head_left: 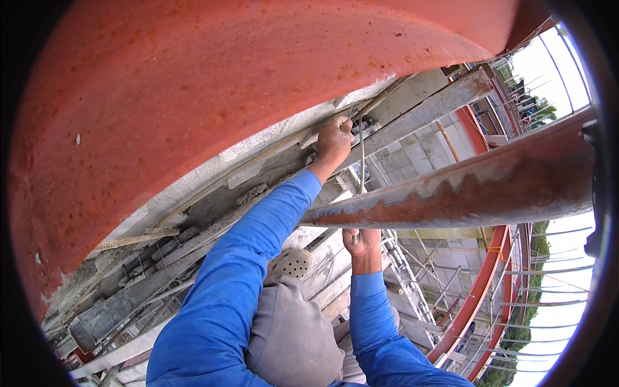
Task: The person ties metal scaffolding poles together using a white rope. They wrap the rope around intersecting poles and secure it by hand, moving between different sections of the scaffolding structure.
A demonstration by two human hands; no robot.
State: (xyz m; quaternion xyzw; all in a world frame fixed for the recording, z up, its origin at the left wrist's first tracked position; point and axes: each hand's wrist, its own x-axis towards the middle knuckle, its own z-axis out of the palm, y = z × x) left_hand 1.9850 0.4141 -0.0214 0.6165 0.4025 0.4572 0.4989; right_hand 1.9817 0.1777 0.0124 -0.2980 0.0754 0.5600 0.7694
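My left hand (334, 143) is raised to the concrete ledge, its fingers closed in a pinch near some thin wire ends. What they hold, if anything, is too small to make out. Below the rusty pipe (464, 184), my right hand (365, 245) is closed around the lower end of a slim metal bar (362, 158). The bar runs upright behind the pipe, which hides its middle. Its upper end reaches the ledge just right of my left fingers.
A large red-painted steel beam (213, 84) curves overhead. Beside the ledge lies a long grey plank (425, 109). Under me are scaffold boards (332, 284) and my clog (289, 264). At right, a red curved beam (474, 303) and scaffold poles stand before trees.
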